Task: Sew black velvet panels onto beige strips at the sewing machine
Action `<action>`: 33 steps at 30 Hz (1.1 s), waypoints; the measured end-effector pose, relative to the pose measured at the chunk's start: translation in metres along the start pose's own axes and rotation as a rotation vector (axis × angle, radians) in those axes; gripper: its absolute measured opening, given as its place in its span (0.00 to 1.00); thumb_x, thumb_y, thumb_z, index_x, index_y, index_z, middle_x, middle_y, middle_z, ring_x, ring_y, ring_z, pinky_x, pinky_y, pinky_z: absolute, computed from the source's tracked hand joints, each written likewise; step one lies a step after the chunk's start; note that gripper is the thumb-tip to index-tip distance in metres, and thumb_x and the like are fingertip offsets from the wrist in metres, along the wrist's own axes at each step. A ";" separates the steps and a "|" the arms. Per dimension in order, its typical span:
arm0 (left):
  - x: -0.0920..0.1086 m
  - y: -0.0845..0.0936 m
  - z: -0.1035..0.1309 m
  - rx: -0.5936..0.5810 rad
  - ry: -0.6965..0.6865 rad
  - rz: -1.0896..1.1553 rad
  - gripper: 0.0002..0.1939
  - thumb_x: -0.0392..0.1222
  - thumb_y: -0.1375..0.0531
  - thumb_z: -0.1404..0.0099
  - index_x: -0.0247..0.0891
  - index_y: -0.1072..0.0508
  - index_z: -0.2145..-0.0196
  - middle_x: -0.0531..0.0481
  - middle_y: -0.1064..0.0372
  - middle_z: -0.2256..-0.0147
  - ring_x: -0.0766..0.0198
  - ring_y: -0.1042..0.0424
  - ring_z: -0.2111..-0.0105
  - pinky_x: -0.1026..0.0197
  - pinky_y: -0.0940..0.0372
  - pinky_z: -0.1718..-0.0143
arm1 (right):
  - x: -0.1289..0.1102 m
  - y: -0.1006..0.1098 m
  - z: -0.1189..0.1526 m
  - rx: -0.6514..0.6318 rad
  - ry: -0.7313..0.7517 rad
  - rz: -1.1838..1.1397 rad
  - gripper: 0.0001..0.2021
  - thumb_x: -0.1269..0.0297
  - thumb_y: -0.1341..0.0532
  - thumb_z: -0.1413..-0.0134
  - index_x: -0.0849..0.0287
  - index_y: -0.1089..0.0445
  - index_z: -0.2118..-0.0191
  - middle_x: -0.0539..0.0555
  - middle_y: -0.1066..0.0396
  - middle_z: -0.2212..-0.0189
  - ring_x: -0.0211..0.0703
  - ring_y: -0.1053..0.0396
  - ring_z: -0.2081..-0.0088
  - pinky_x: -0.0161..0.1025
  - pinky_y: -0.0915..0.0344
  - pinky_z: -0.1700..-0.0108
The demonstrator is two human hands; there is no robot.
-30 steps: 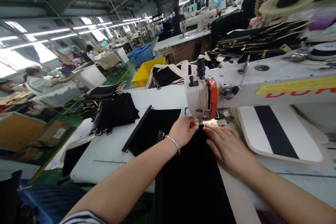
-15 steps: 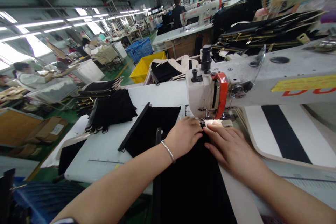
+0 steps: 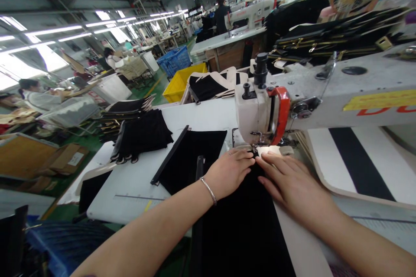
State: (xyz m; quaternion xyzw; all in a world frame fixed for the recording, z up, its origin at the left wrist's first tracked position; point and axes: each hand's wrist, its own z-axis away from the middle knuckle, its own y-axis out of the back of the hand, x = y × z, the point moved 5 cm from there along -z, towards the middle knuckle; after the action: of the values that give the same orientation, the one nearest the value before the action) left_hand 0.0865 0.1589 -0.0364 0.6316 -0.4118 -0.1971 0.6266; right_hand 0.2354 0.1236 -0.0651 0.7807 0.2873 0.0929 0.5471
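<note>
A black fabric panel with a pale strip along its right edge runs under the needle area of a white sewing machine. My left hand, with a silver bangle at the wrist, lies on the fabric just left of the presser foot, its fingers extended and close together. Flat on the panel to the right, my right hand has its fingers stretched out toward the needle. Between the fingertips shows a small black end piece, lit by the machine lamp. The exact contact under the fingers is hidden.
Another black piece with a dark edge bar lies left of my hands. Black pieces are stacked farther left. A striped panel rests under the machine arm. Behind stand a yellow crate and a blue basket. Co-workers sit farther off.
The view has shifted a little, so the whole scene sits slightly farther right. Both hands stay on the black panel beside the needle, in nearly the same pose.
</note>
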 end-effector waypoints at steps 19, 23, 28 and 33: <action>-0.159 0.151 0.177 0.579 1.095 -0.468 0.20 0.51 0.45 0.32 0.36 0.39 0.48 0.40 0.29 0.56 0.50 0.27 0.55 0.54 0.34 0.55 | -0.009 -0.012 0.056 0.064 0.083 0.088 0.30 0.47 0.51 0.38 0.52 0.49 0.33 0.52 0.48 0.35 0.53 0.43 0.39 0.57 0.39 0.41; -0.165 0.188 0.195 0.603 1.165 -0.605 0.35 0.44 0.37 0.39 0.25 0.44 0.41 0.28 0.37 0.47 0.40 0.37 0.44 0.43 0.41 0.45 | -0.020 0.002 0.050 0.064 0.044 0.059 0.26 0.51 0.49 0.36 0.54 0.42 0.36 0.53 0.44 0.38 0.51 0.42 0.40 0.56 0.40 0.40; -0.035 0.115 0.144 0.426 0.420 -0.342 0.18 0.40 0.48 0.29 0.39 0.36 0.43 0.44 0.36 0.43 0.57 0.39 0.41 0.51 0.44 0.39 | -0.040 0.016 0.071 0.039 0.055 0.008 0.22 0.59 0.46 0.36 0.56 0.40 0.38 0.53 0.40 0.40 0.47 0.42 0.40 0.51 0.37 0.41; 0.121 0.002 0.120 -0.040 -0.261 -0.143 0.22 0.48 0.46 0.30 0.36 0.36 0.42 0.47 0.38 0.41 0.56 0.47 0.37 0.48 0.52 0.34 | -0.064 0.037 0.106 0.008 0.099 -0.002 0.22 0.63 0.44 0.38 0.59 0.38 0.39 0.54 0.38 0.41 0.48 0.41 0.40 0.51 0.33 0.44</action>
State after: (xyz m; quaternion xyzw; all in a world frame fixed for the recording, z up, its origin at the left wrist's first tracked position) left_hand 0.0645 -0.0096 -0.0183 0.6159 -0.4396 -0.3298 0.5645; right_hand 0.2445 -0.0053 -0.0614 0.7768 0.3154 0.1296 0.5294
